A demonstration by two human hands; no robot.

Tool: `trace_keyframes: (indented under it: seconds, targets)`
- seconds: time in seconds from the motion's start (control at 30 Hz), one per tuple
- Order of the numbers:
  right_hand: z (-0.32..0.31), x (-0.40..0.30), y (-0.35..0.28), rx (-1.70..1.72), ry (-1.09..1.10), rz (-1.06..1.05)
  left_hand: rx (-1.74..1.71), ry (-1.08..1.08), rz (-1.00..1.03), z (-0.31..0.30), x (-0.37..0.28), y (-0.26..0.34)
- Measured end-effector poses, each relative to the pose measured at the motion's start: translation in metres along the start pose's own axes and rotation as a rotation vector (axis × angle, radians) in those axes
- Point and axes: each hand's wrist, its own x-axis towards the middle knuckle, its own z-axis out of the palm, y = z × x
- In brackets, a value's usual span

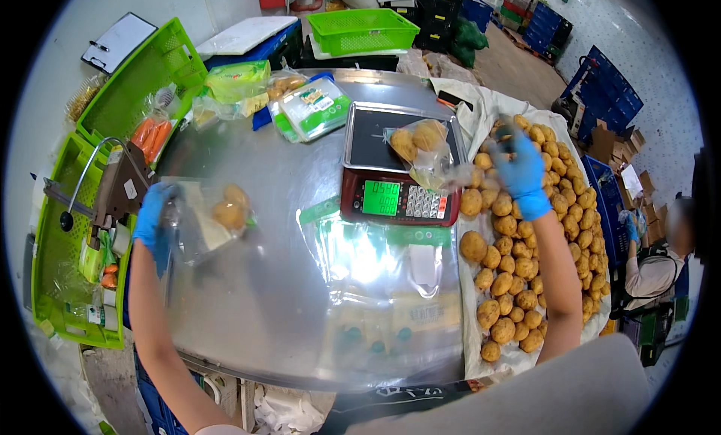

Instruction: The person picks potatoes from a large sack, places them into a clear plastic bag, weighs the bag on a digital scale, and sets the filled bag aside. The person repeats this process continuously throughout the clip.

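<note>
My left hand, in a blue glove, is at the left side of the steel table. Its fingers close on the edge of a clear plastic bag with potatoes inside. Over the potato pile at the right is my right hand, also blue-gloved and blurred by motion. A dark shape shows at its fingertips; whether it is held cannot be told. Between the hands stands a digital scale with a lit green display. Another bag of potatoes rests on its pan, the loose bag end hanging over the keypad.
Flat clear bags lie on the steel table before me. A bag-neck sealer stands left, by green crates of packed vegetables. Packaged goods and a phone lie behind. A co-worker is at far right.
</note>
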Motion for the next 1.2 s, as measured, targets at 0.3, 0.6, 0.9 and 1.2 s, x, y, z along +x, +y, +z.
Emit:
trace_keyframes:
  seconds: [0.3,0.6,0.9,1.2]
  targets:
    - [0.031,-0.08,0.128,-0.235,-0.265,0.171,0.864,0.68,-0.312,-0.101,-0.059,-0.161]
    - [0.051,-0.158,0.11,-0.243,-0.249,0.195,-0.156,-0.622,0.875,0.453,-0.228,0.105]
    - [0.124,-0.107,0.071,-0.283,-0.22,-0.24,0.344,-0.715,0.561,0.546,-0.257,0.113]
    - [0.187,-0.033,-0.155,0.497,-0.085,-0.175,-0.358,0.38,0.218,0.397,-0.161,0.152]
